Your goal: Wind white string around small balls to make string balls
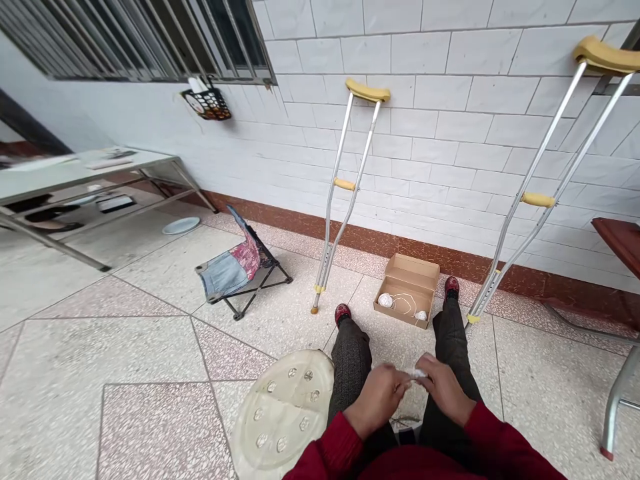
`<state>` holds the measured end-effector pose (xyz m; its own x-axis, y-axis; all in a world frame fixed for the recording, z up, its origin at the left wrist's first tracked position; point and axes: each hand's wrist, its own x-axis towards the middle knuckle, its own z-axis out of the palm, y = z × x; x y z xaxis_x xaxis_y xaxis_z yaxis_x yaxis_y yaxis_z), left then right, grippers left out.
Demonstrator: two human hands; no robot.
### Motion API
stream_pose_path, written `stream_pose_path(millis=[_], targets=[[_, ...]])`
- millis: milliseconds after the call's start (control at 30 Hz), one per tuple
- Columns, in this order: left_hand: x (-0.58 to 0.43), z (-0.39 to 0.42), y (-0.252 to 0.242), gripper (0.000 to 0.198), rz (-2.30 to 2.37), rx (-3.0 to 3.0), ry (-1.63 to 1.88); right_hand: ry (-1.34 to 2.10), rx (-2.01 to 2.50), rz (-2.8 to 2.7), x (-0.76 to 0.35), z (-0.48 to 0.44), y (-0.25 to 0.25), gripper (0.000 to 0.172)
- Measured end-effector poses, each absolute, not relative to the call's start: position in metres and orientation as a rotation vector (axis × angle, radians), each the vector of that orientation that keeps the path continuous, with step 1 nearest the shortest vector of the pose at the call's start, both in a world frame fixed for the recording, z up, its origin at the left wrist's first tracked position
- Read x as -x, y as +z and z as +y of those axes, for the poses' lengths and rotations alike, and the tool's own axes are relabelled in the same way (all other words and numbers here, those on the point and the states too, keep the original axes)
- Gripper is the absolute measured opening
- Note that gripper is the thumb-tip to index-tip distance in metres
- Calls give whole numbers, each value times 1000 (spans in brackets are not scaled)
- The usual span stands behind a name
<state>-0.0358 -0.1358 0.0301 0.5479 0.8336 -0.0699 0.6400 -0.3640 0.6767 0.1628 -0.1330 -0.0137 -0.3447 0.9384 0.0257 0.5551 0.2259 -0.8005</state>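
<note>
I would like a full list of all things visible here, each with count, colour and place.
crutches: 2, silver with yellow pads, leaning on the tiled wall
cardboard box: 1, brown, open, floor between the feet
thread balls: 2, white, inside the box
folding chair: 1, denim and pink, floor at left
plastic disc: 1, cream, beside left leg
metal table: 1, grey, far left
plate: 1, white, floor
basket: 1, black, under window
white piece: 1, between hands
left hand, right hand: red sleeves, pinching the white piece
</note>
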Motion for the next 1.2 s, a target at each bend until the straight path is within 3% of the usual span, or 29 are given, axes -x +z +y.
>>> stream_pose_path(millis=[167,267,433,633,867,1000,1100,1200], targets=[[49,-111,40,37,1125,-2059,475,1581,1141,-1704,-156,-168,-1,9],[41,-114,29,38,1028,-1821,512,1672,1084,-1556,-158,-169,25,17],[21,-136,8,39,956,-1592,543,1606,1102,-1498,-166,-143,51,29],[32,-158,1,43,1042,-1662,437,1282,1279,-1407,-173,-106,39,32],[45,-152,31,37,1149,-2027,364,878,1474,-1921,-176,-104,16,7],[51,-129,45,32,1154,-2161,454,1242,1311,-2136,-170,-142,-3,7],[50,-119,36,33,1126,-2104,459,1688,1119,-1895,-165,-167,4,15],[40,-124,18,37,1095,-1950,433,1757,1107,-1641,-167,-170,25,19]])
